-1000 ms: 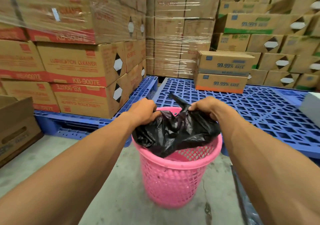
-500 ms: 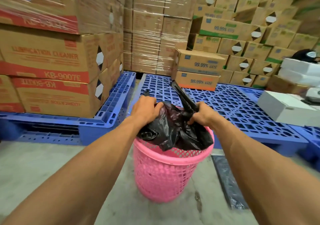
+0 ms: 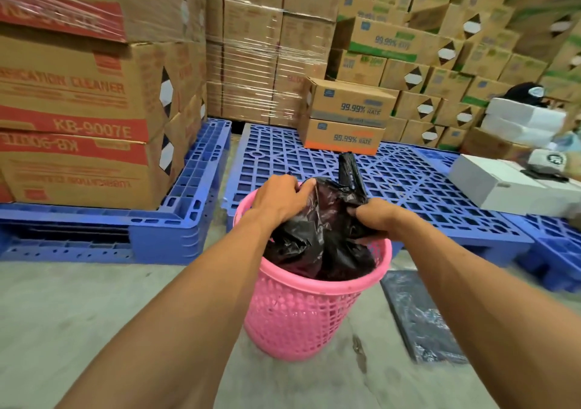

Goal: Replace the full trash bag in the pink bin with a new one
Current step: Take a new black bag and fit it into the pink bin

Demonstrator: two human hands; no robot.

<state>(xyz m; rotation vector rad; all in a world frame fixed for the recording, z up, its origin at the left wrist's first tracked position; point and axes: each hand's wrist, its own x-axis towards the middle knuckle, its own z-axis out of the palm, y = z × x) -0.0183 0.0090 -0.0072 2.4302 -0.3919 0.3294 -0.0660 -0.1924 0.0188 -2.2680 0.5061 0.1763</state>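
You are at the step of closing up the full black trash bag, which sits inside the pink bin with its gathered top bunched above the rim. Your left hand is clenched on a fold of the plastic at the bin's far-left rim, and your right hand is closed tight on the twisted neck at the right rim, with a loose tail of bag sticking up just beyond it. Judging by that, the bag is gathered but not yet lifted out. Your next move calls for bringing both handfuls together over the middle of the bin, then pulling straight up so the thin plastic does not snag on the bin's lattice wall. A flat folded dark bag, probably the replacement, lies on the concrete floor just right of the bin.
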